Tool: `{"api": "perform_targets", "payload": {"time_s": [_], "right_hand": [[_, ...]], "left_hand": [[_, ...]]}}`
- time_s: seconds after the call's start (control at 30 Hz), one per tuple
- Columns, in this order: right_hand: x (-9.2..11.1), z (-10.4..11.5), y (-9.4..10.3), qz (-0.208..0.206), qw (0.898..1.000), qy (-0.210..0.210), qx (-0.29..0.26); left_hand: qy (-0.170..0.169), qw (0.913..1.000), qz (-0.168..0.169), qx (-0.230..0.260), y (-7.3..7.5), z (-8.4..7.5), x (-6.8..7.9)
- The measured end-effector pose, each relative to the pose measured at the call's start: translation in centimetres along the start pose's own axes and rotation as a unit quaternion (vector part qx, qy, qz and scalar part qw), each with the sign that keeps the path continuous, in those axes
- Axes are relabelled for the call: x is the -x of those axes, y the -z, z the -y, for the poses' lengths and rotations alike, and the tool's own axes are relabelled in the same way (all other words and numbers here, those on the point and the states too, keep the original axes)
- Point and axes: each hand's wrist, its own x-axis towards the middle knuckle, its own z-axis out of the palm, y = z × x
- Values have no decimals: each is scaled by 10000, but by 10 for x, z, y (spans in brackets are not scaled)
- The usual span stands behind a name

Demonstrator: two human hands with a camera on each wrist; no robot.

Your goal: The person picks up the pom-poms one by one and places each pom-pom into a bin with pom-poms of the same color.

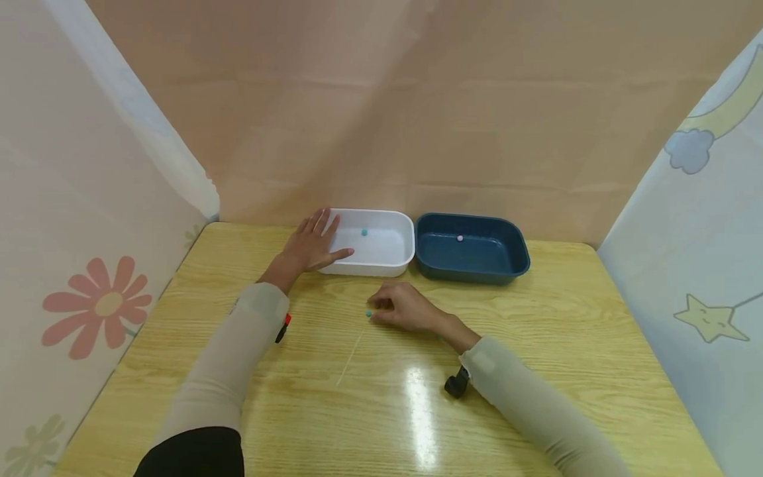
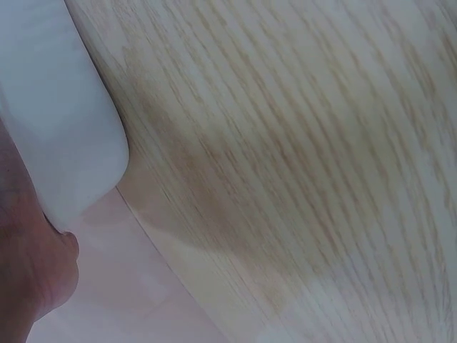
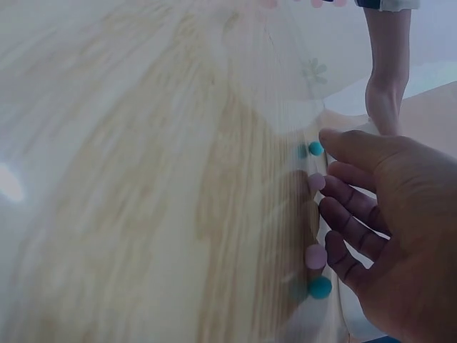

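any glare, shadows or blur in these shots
Head view: a bright glare streak on the table; left wrist view: a soft shadow beside the white tray; right wrist view: hazy, the wood grain looks smeared, with a white glare spot at the left edge.

a round teal bead (image 1: pixel 369 314) lies at six o'clock from the white tray (image 1: pixel 375 270), another teal bead (image 1: pixel 364 232) within; at three o'clock, a navy tray (image 1: pixel 471 273) holds a pink bead (image 1: pixel 459 238).

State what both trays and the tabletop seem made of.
White tray: probably smooth plastic, given its even, rounded rim. Blue tray: likely plastic too, slightly glossy, with highlights inside. Tabletop: wood or wood-look laminate, showing grain and a glossy, bright reflection.
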Motion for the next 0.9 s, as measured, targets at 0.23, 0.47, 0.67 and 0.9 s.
{"api": "perform_targets", "payload": {"time_s": [0.23,0.47,0.67,0.9], "right_hand": [[-2,4,-2,80,9999,-87,28],[-3,3,-6,20,9998,-197,46],[-4,6,-9,8,9993,-381,39],[-4,6,-10,-111,9993,-328,160]], "left_hand": [[-36,10000,4,-20,1,0,1],[-39,10000,17,53,1,1,2],[9,10000,38,61,-3,3,-1],[-83,9999,-91,58,2,-1,3]]}}
